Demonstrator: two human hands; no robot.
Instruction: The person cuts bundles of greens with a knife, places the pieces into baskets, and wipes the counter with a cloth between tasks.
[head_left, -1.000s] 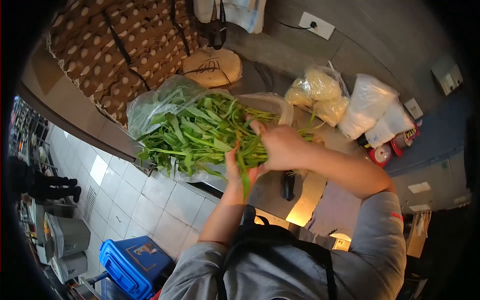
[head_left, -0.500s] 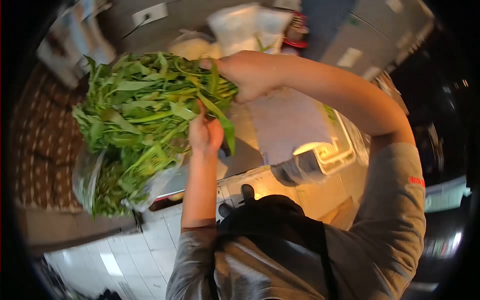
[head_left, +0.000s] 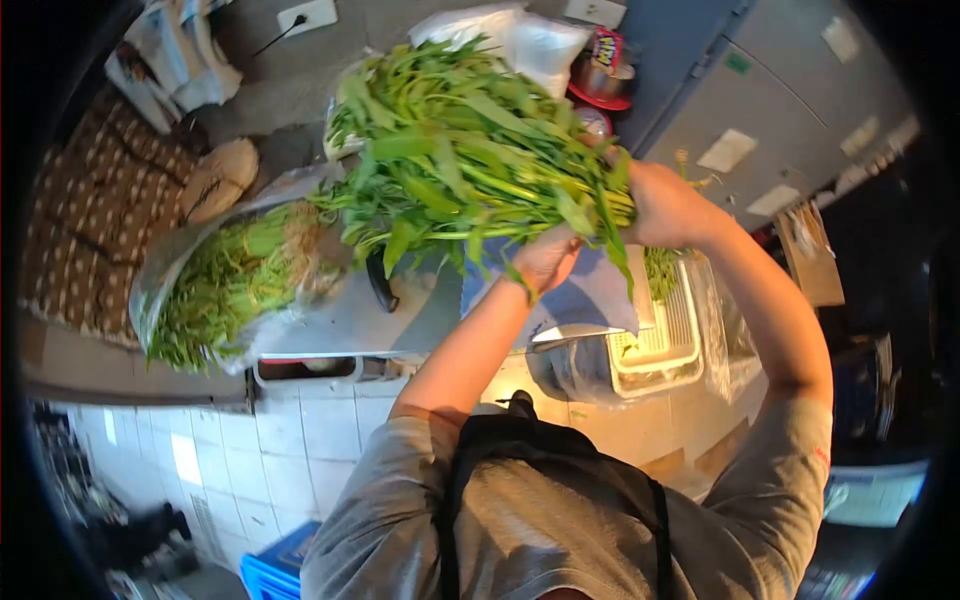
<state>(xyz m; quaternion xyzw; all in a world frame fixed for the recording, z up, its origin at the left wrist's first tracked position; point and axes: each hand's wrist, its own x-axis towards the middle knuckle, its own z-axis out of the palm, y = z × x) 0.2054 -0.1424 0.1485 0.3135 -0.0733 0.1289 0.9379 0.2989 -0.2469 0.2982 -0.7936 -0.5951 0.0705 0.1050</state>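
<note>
Both hands hold a large bunch of long-leaved greens (head_left: 450, 150), which looks like water spinach, above the counter. My left hand (head_left: 548, 260) is closed under the stems. At the stem end, my right hand (head_left: 665, 205) grips from the right side, its fingertips partly hidden by leaves. Below the bunch lies a bluish cloth (head_left: 590, 290), partly covered by it. To the left, more greens (head_left: 235, 270) with pale root ends rest in an open clear plastic bag (head_left: 150, 285). A black handle (head_left: 381, 283) pokes out between bag and cloth; what it belongs to is hidden.
A white slotted basket (head_left: 655, 375) with some greens stands at the right of the counter (head_left: 330, 330). White bags (head_left: 550, 50) and a red-lidded container (head_left: 605, 85) sit at the back. Grey cabinets (head_left: 780, 110) rise on the right, brown dotted material (head_left: 90, 240) lies left.
Both hands have carried the bunch to the right, away from over the plastic bag. The bagged greens and the black handle now show plainly.
</note>
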